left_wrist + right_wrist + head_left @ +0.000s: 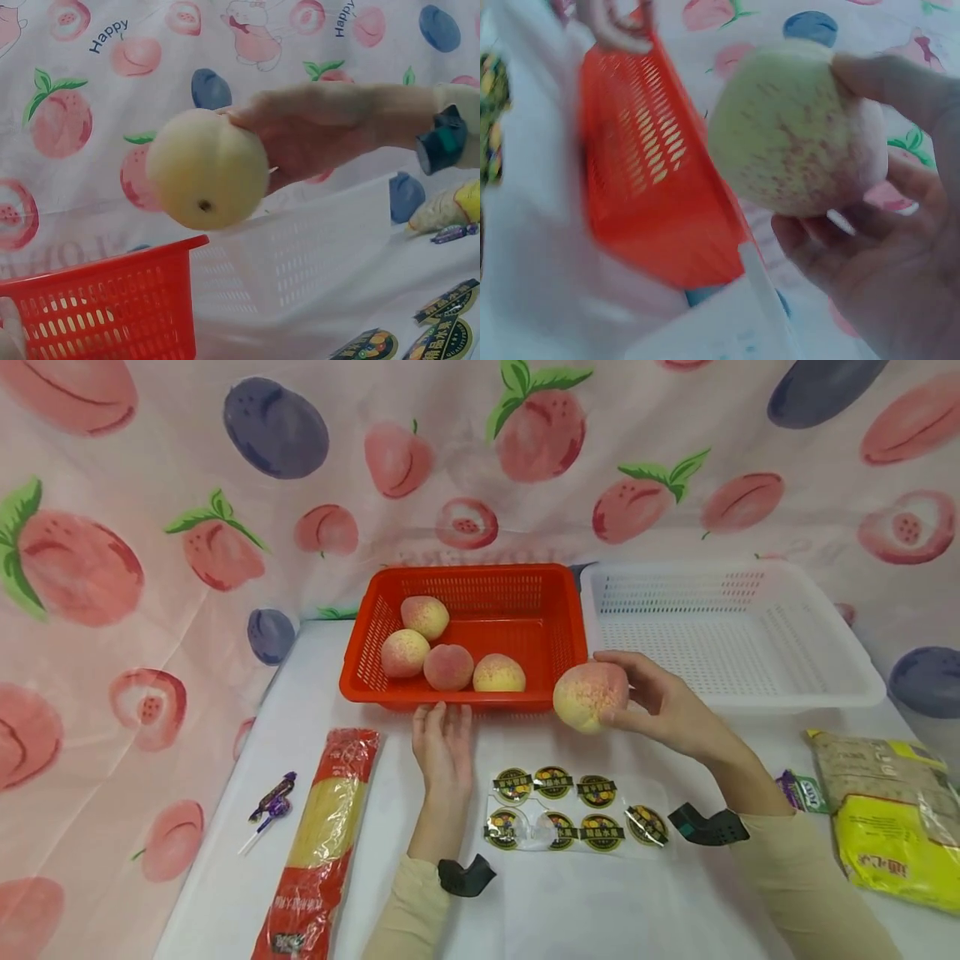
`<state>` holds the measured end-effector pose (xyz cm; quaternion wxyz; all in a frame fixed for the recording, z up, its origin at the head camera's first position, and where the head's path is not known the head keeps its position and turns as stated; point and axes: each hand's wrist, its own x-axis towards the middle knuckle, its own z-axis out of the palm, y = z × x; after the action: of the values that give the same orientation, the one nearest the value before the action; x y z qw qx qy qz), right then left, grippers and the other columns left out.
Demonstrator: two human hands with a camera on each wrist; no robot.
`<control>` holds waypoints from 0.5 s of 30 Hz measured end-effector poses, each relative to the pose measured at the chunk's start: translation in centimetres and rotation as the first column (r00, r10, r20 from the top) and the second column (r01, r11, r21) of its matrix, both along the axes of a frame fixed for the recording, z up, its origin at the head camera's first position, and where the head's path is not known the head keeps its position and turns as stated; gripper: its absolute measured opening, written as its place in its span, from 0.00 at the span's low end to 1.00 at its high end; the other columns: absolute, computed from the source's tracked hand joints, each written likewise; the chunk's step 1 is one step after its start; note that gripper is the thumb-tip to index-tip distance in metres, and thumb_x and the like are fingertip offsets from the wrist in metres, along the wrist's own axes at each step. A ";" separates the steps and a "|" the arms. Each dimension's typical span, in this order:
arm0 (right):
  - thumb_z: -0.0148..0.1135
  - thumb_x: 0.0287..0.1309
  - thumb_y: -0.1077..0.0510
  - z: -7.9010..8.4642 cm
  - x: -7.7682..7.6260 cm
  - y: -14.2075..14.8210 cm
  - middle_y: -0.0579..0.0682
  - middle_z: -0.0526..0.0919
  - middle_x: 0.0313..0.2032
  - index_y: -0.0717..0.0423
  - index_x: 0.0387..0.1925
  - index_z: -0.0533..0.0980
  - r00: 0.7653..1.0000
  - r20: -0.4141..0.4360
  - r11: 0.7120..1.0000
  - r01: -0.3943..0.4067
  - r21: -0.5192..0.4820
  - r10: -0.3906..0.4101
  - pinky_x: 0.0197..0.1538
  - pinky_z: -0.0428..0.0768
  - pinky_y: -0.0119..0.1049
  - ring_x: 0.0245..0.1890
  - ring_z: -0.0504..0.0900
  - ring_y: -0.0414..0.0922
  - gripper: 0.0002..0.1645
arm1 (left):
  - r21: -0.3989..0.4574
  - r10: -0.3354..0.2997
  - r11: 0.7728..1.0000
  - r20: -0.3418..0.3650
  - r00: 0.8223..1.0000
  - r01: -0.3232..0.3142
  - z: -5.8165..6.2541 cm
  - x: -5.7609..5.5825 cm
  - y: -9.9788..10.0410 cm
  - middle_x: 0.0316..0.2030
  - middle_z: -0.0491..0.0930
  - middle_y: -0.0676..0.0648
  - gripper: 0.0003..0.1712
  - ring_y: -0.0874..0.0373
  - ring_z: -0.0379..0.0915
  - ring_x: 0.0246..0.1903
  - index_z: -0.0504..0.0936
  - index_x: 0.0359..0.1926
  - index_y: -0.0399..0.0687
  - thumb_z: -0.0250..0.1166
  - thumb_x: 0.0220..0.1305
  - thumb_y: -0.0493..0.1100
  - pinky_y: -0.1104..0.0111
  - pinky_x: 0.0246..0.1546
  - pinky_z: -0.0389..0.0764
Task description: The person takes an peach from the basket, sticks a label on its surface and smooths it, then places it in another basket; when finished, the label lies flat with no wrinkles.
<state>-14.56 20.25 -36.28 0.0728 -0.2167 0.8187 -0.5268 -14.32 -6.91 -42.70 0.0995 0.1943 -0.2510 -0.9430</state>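
My right hand holds a peach between thumb and fingers, raised by the near right corner of the red basket. In the left wrist view the peach shows its pale yellow underside with a small dark spot. The right wrist view shows red speckles on the peach and the thumb across its top. My left hand touches the basket's front wall just below the rim, palm partly showing. Inside the red basket, several pink-and-yellow peaches lie toward the left and front.
Right of the red basket stands a white basket. Round black-and-gold stickers lie on a clear sheet in front. A noodle packet and wrapped sweets are at left; yellow bags lie at right.
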 end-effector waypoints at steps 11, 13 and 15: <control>0.67 0.42 0.46 -3.7 2.2 -0.8 0.35 0.65 0.59 0.35 0.60 0.59 0.967 -0.213 0.944 -0.069 0.322 0.143 0.58 0.67 0.43 0.59 0.64 0.36 0.42 | -0.042 -0.006 0.999 0.008 1.000 0.006 -0.1 0.0 0.0 0.51 0.64 0.44 0.14 0.53 0.65 0.50 0.62 0.47 0.44 0.54 0.60 0.36 0.62 0.53 0.71; 0.68 0.42 0.48 -4.5 2.0 -1.0 0.35 0.65 0.59 0.36 0.60 0.59 0.967 -0.219 0.940 -0.054 0.337 0.134 0.58 0.67 0.43 0.58 0.64 0.36 0.43 | -0.045 -0.005 0.999 0.003 1.000 0.005 -0.1 0.0 0.0 0.52 0.63 0.43 0.17 0.51 0.64 0.51 0.61 0.49 0.42 0.54 0.60 0.36 0.61 0.53 0.71; 0.69 0.41 0.49 -5.3 1.7 -1.0 0.37 0.66 0.58 0.38 0.60 0.60 0.969 -0.224 0.936 -0.022 0.350 0.107 0.57 0.68 0.44 0.57 0.65 0.38 0.43 | -0.052 -0.007 0.999 -0.006 1.000 0.007 -0.2 0.0 0.0 0.53 0.61 0.42 0.19 0.49 0.63 0.53 0.59 0.52 0.39 0.53 0.60 0.35 0.61 0.54 0.70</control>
<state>-12.83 19.20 -41.53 0.0276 -0.2894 0.8935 -0.3423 -14.34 -6.88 -42.87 0.1020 0.1878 -0.2759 -0.9371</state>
